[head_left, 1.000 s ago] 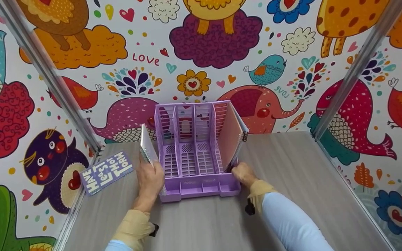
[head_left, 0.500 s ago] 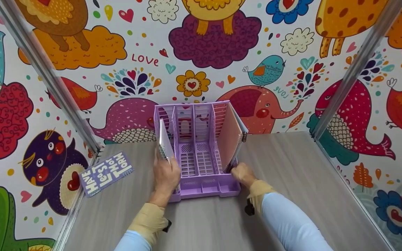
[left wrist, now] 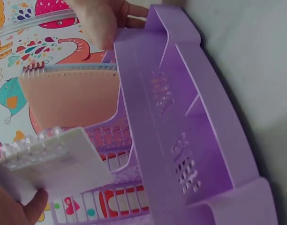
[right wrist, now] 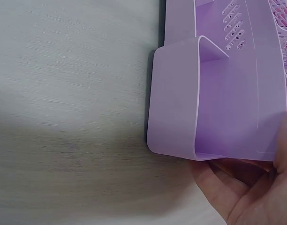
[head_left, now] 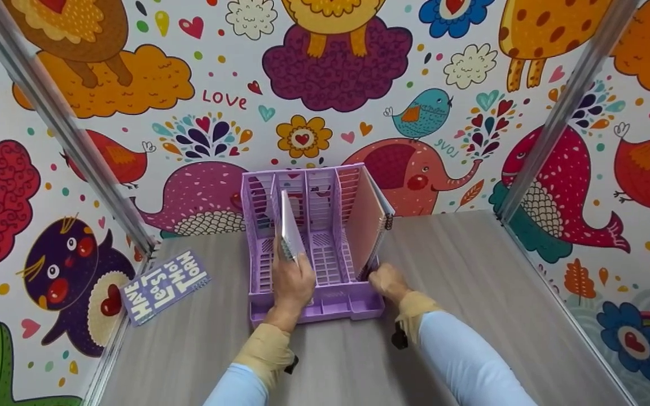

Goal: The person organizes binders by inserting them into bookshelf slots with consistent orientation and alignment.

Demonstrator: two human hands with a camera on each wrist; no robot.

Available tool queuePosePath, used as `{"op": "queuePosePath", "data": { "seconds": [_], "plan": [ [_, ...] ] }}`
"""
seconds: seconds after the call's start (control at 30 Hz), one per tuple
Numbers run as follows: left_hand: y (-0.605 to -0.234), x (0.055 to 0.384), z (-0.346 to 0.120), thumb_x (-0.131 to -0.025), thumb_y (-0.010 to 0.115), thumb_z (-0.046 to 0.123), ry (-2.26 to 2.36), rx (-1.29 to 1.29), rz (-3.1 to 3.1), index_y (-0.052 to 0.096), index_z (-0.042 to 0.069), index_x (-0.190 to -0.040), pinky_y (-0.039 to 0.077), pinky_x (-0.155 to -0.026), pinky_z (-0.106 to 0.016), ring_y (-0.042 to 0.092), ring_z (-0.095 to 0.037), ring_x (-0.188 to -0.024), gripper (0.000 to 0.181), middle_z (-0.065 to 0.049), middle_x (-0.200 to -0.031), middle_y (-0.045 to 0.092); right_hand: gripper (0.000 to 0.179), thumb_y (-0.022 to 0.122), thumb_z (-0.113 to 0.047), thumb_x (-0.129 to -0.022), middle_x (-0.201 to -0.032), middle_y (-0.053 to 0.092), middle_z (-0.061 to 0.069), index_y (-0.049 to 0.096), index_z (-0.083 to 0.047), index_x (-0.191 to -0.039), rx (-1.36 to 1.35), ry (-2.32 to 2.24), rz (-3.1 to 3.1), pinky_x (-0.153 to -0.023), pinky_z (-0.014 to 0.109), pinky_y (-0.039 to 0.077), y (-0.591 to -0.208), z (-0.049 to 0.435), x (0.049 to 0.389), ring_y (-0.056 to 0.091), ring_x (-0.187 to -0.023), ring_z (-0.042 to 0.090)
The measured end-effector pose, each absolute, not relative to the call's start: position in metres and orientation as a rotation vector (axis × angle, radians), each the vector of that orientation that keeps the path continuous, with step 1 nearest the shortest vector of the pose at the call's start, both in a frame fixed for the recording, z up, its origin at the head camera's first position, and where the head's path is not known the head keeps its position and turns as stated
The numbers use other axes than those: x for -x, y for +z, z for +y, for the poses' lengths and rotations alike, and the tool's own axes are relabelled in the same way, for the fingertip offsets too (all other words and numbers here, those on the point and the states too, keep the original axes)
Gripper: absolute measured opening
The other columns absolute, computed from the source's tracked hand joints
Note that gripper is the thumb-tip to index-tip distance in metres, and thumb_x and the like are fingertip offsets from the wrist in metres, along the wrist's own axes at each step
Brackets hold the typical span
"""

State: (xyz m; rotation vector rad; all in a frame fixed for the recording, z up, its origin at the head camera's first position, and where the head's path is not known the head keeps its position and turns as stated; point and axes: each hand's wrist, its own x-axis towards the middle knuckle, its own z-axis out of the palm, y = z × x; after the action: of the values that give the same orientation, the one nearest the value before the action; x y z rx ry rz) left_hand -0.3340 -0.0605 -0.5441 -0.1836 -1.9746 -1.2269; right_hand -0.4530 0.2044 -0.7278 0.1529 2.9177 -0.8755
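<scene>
My left hand (head_left: pixel 294 285) holds a white-paged spiral notebook (head_left: pixel 291 228) upright, in front of the middle compartments of a purple file organizer (head_left: pixel 277 304). In the left wrist view, the thumb lies against the pale face of this notebook (left wrist: pixel 64 164), with its clear coil rings at the upper left. At the organizer's right front corner, my right hand (head_left: pixel 391 281) grips the side wall. The right wrist view shows that hand (right wrist: pixel 256 197) with its thumb inside the edge and fingers outside, below the small front tray.
Spiral notebooks with a peach-coloured sheet (head_left: pixel 363 225) stand in the organizer's rightmost compartment. A purple notebook with white lettering (head_left: pixel 167 287) lies on the table (head_left: pixel 336 366) at left. A patterned wall (head_left: pixel 189 129) rises close behind, and metal posts (head_left: pixel 82 146) frame the sides.
My left hand has carried the notebook to the right, from the organizer's left edge to its middle compartments. The right hand keeps its grip on the corner. The head view has shifted slightly.
</scene>
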Motion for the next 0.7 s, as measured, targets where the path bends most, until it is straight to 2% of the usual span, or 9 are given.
{"op": "queuePosePath", "data": {
  "seconds": [0.17, 0.3, 0.4, 0.53, 0.7],
  "plan": [
    [-0.547, 0.341, -0.045, -0.093, 0.059, -0.002, -1.223, 0.210, -1.977, 0.044, -0.011, -0.161, 0.059, -0.113, -0.063, 0.071, -0.053, -0.127, 0.070, -0.034, -0.153, 0.061, 0.025, 0.056, -0.026, -0.090, -0.096, 0.080, 0.017, 0.071, -0.010, -0.077, -0.143, -0.866, 2.933, -0.075, 0.049, 0.060, -0.729, 0.205, 0.453, 0.064, -0.079, 0.026],
    [-0.550, 0.346, -0.034, -0.093, 0.061, -0.004, -1.204, 0.223, -1.985, 0.043, -0.004, -0.165, 0.064, -0.103, -0.060, 0.074, -0.049, -0.117, 0.073, -0.031, -0.157, 0.060, 0.025, 0.056, -0.025, -0.088, -0.096, 0.081, 0.016, 0.073, -0.011, -0.077, -0.170, -0.885, 2.920, -0.075, 0.049, 0.060, -0.732, 0.205, 0.454, 0.064, -0.079, 0.025],
    [-0.554, 0.351, -0.026, -0.095, 0.060, -0.005, -1.208, 0.254, -1.965, 0.041, -0.003, -0.166, 0.066, -0.100, -0.057, 0.074, -0.050, -0.120, 0.073, -0.031, -0.162, 0.057, 0.023, 0.057, -0.024, -0.087, -0.098, 0.082, 0.015, 0.074, -0.012, -0.078, -0.176, -0.903, 2.915, -0.077, 0.049, 0.061, -0.734, 0.204, 0.455, 0.063, -0.080, 0.025],
    [-0.561, 0.359, -0.018, -0.098, 0.058, -0.003, -1.200, 0.274, -1.947, 0.042, -0.004, -0.165, 0.063, -0.109, -0.057, 0.071, -0.051, -0.131, 0.069, -0.031, -0.161, 0.056, 0.020, 0.057, -0.023, -0.087, -0.093, 0.079, 0.011, 0.071, -0.014, -0.075, -0.168, -0.915, 2.915, -0.071, 0.044, 0.057, -0.734, 0.204, 0.456, 0.062, -0.079, 0.024],
    [-0.565, 0.368, -0.010, -0.104, 0.057, 0.003, -1.162, 0.278, -1.976, 0.044, -0.002, -0.165, 0.064, -0.105, -0.057, 0.075, -0.050, -0.124, 0.063, -0.030, -0.159, 0.058, 0.019, 0.057, -0.022, -0.087, -0.090, 0.075, 0.008, 0.071, -0.013, -0.078, -0.176, -0.916, 2.912, -0.069, 0.040, 0.054, -0.731, 0.203, 0.455, 0.061, -0.078, 0.024]
  ]
}}
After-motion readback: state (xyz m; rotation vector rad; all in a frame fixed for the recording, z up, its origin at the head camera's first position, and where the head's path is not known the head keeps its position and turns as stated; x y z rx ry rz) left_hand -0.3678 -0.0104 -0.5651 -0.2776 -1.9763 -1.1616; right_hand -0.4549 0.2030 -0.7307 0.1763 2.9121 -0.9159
